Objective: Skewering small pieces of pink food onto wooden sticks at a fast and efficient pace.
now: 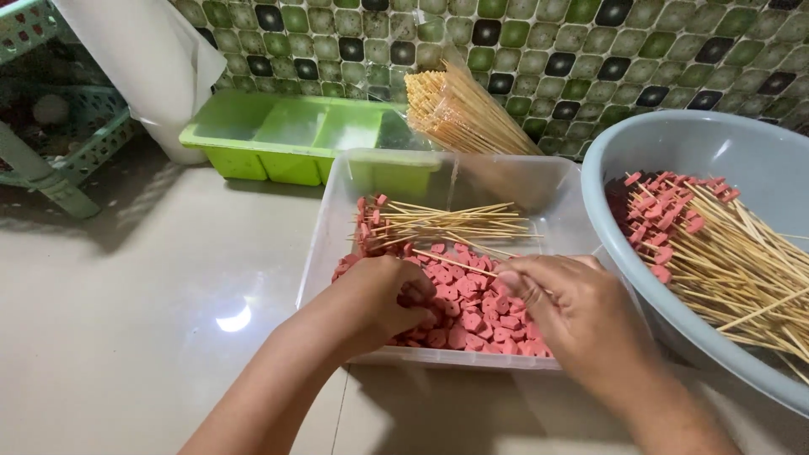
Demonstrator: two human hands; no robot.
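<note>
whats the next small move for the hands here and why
Probably push the skewer pinched in the right hand through a pink slice that the left hand is picking from the clear tub: its tip points at those fingers and looks bare.

clear tub: translucent smooth plastic | sausage slices: pink, matt | bamboo skewers: pale matt wood | basin: grey smooth plastic | divided tray: green glossy plastic | floor: glossy beige tile | wall: glazed green mosaic tile
</note>
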